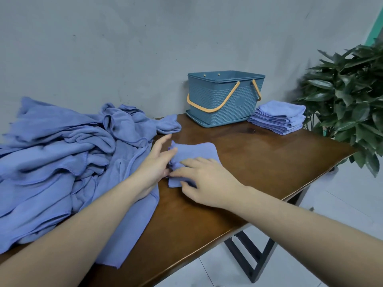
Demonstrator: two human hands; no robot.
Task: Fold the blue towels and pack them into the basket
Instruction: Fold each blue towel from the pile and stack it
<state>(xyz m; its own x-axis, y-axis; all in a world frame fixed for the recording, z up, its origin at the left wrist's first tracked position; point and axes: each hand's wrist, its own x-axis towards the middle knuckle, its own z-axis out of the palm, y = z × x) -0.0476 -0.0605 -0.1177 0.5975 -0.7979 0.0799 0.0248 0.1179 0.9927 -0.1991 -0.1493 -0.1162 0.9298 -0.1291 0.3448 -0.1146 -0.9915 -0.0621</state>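
Head view, from left to right: a big loose heap of unfolded blue microfibre towels (62, 158) fills the left half of the frame, spread over the dark brown wooden surface (259, 162), with one flat towel trailing toward the lower centre edge. Just right of the heap, at centre frame, the left hand (154, 162) reaches in from the lower left; its fingers (165, 141) are stretched and relaxed, the thumb side touching the bunched left edge of a small partly folded blue towel (199, 151). Whether the thumb pinches that edge cannot be told, since the cloth hides it. That small towel lies flat on the surface between and under the two hands, its far half smooth, its near left corner crumpled. The right hand (207, 181) comes in from the lower right and rests on top of the towel's near part, fingers (186, 162) bent and pointing left, the fingertips pressing into the gathered fold and seeming to pinch cloth.

In the upper centre, well apart from the hands, stands a teal woven-pattern plastic basket (223, 100) with two orange handles folded down, set on a matching tray at the far edge of the surface against the grey wall. Just right of it sits a neat stack of folded blue towels (278, 118). At the right edge of the frame is a leafy green plant (350, 94) beyond the surface.
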